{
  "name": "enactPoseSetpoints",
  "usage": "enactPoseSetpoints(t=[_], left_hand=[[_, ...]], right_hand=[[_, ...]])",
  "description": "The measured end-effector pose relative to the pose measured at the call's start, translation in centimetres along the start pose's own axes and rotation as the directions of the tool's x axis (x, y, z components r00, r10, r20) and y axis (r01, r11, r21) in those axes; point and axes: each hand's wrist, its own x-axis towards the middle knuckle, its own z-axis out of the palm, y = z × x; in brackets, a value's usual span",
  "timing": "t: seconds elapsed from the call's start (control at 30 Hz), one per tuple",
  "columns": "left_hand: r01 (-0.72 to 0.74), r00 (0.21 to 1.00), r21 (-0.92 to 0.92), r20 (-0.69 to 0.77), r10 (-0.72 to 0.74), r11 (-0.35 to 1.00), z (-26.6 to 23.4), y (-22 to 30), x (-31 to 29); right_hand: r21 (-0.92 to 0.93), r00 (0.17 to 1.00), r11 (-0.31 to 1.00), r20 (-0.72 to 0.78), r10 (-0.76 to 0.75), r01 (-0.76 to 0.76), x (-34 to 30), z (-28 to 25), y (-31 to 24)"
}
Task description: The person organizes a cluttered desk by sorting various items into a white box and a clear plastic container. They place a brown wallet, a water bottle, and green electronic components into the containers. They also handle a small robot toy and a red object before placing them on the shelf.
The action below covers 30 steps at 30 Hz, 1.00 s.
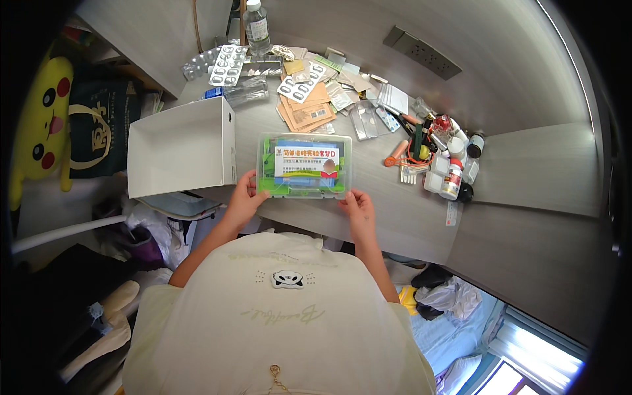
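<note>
A clear plastic case (306, 187) with green and blue contents and a printed label under its lid is between my hands at the desk's front edge. My left hand (246, 195) grips its near left corner, thumb on the front. At the near right corner, my right hand (359, 205) holds the case with curled fingers. The lid looks closed. Just left of the case stands an open white box (181, 150), its inside facing up. Behind the case lie several tan paper packets (308, 108).
Blister packs (228, 65), a clear bottle (257, 29) and paper pieces crowd the back of the desk (421, 227). To the right are pill bottles (451, 181), a clear plastic tray (368, 121) and an orange-handled tool (396, 153). A power strip (422, 52) is on the back wall.
</note>
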Motion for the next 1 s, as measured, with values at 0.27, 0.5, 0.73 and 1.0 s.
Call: enactPoseSetpoints(t=[0.27,0.5,0.73,1.0], left_hand=[[-0.375,0.715,0.906,0.149,0.683,0.196,2.8,4.1,-1.8],[-0.616,0.684,0.786,0.507,0.524,0.045,6.0,5.0,0.6],[-0.569,0.729,0.822,0.519,0.447,-0.027,5.5,3.5,0.9],[-0.578,0.712,0.815,0.527,0.464,-0.038,5.6,3.8,0.9]], right_hand=[[0.434,0.959,0.864,0.002,0.282,-0.255,-2.6,4.2,0.7],[0.511,0.920,0.765,0.241,0.309,-0.391,-1.0,3.4,3.4],[0.578,0.935,0.735,0.212,0.285,-0.355,-1.6,4.3,3.0],[0.641,0.902,0.635,0.293,0.317,-0.431,-0.2,2.0,4.9]])
